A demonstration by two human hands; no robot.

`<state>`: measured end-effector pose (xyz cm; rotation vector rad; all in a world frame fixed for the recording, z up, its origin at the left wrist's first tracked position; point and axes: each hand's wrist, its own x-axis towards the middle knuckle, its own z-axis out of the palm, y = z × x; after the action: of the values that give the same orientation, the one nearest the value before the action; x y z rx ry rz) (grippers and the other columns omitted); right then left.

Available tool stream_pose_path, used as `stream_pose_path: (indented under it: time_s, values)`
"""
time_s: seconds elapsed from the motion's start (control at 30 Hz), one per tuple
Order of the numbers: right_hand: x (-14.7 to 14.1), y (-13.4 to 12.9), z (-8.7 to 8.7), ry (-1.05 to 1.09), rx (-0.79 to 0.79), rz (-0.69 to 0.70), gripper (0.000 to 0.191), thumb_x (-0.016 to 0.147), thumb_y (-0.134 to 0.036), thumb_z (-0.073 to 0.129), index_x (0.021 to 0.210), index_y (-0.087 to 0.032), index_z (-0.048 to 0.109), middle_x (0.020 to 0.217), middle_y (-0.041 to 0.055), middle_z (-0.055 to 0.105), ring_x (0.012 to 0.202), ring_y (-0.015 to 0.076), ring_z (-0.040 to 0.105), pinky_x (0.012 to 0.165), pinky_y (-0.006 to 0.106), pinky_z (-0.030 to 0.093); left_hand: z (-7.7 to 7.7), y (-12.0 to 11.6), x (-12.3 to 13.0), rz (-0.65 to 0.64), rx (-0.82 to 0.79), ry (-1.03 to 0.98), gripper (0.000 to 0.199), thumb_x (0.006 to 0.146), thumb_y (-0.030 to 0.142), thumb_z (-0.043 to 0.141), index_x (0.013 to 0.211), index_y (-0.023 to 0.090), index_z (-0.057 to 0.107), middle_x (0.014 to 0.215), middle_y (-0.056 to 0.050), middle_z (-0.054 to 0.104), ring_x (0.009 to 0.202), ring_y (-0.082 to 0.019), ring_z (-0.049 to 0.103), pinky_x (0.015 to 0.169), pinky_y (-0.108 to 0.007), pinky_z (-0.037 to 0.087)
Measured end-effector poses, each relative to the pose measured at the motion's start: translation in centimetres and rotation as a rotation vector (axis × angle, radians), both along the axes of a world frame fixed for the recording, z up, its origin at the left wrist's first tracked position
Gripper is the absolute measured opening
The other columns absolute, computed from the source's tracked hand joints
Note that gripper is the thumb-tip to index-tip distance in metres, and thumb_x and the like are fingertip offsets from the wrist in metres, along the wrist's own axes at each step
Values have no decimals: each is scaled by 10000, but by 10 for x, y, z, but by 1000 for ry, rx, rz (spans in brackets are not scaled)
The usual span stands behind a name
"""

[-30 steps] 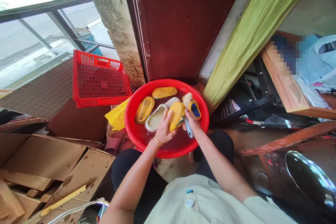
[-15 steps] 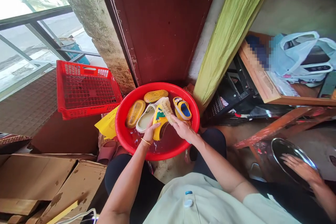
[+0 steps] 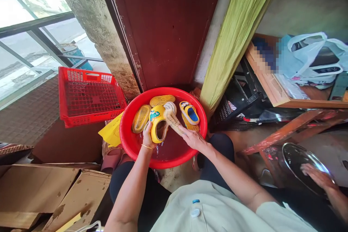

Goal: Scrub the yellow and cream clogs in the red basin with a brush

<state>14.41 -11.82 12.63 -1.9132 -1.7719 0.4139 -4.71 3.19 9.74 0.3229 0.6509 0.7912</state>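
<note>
Over the red basin (image 3: pixel 127 148), my left hand (image 3: pixel 148 136) is closed on a yellow clog (image 3: pixel 156 125) with a green patch on its top; the opening faces me. My right hand (image 3: pixel 194 139) grips a beige scrub brush (image 3: pixel 174 121) by its near end. The brush's far end lies against the right side of the clog. A pale rounded piece (image 3: pixel 170 106) shows there, its kind unclear. Two yellow soles (image 3: pixel 141 117) lie at the basin's left and back. A yellow clog with blue lining (image 3: pixel 189 112) rests at the right on another yellow sole (image 3: pixel 191 126). Dark water fills the basin.
A red plastic crate (image 3: pixel 91 96) and a yellow sheet (image 3: pixel 111 130) are left of the basin. Cardboard (image 3: pixel 35 188) lies nearer me. Behind stand a dark red door (image 3: pixel 165 29) and a green curtain (image 3: pixel 233 40). At right, another person's hand (image 3: pixel 317 175) touches a shiny round lid (image 3: pixel 293 156).
My left hand has moved left and turned the clog so its opening shows more. The brush now lies at the clog's right side. The pale clog behind has become hidden.
</note>
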Motion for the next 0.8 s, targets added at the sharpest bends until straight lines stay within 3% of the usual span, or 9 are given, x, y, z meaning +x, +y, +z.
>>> stream_pose_path:
  time_s: [0.13,0.23,0.33,0.43,0.5,0.57,0.63,0.7,0.8]
  values:
    - [2,-23,5,90,-14,-3,608,987,-225,492,1591,-268,441,1403,70,678,1211,234,692,1041,371,562,-3,10,0,71,12,-23,520,922,514,630,1273,132,663,1130,-146,775,1068,-322,744,964,-489,614]
    - [-17,-26,15,86,-118,45,615,985,-254,513,1593,-301,437,1302,65,736,1095,242,740,965,365,589,-8,10,6,151,63,44,496,910,498,662,1256,143,671,1068,-107,787,1015,-277,756,944,-408,623]
    - [-35,-11,24,66,-259,62,618,987,-281,527,1594,-335,430,1150,52,787,975,249,766,868,338,591,-12,3,14,118,137,93,506,869,513,716,1218,148,686,1057,-92,784,967,-258,759,909,-373,630]
    - [-43,15,28,148,-324,-5,593,1012,-308,486,1601,-305,418,1039,49,798,835,215,764,752,278,570,-15,-5,19,36,188,134,547,829,502,766,1235,148,670,1113,-99,770,980,-249,752,894,-357,626]
    - [-44,29,29,237,-369,-38,578,1031,-310,438,1607,-290,401,923,26,790,637,164,715,633,241,541,-16,-6,19,14,237,161,596,812,505,782,1278,159,646,1145,-99,760,991,-246,747,881,-355,624]
    - [-41,34,28,312,-423,12,569,1039,-303,400,1609,-305,390,844,-5,770,509,126,646,554,222,514,-17,-4,15,35,310,196,627,801,508,792,1307,173,635,1155,-93,755,999,-246,741,875,-352,620]
    - [-35,29,27,313,-443,118,556,1033,-304,415,1587,-333,429,921,1,779,587,134,686,607,230,541,-19,1,10,103,409,247,638,790,492,807,1326,189,639,1187,-86,746,1039,-245,728,904,-342,607]
    - [-26,18,27,224,-436,189,545,1015,-317,470,1558,-359,480,1121,34,777,829,192,753,758,281,574,-19,5,6,159,508,312,668,770,459,832,1354,199,640,1243,-90,729,1112,-254,706,973,-350,581]
    - [-11,-3,26,23,-454,208,558,994,-336,533,1546,-406,491,1262,63,746,1035,291,742,889,383,560,-17,6,4,159,645,392,791,729,424,874,1433,202,591,1357,-125,678,1235,-299,655,1073,-423,529]
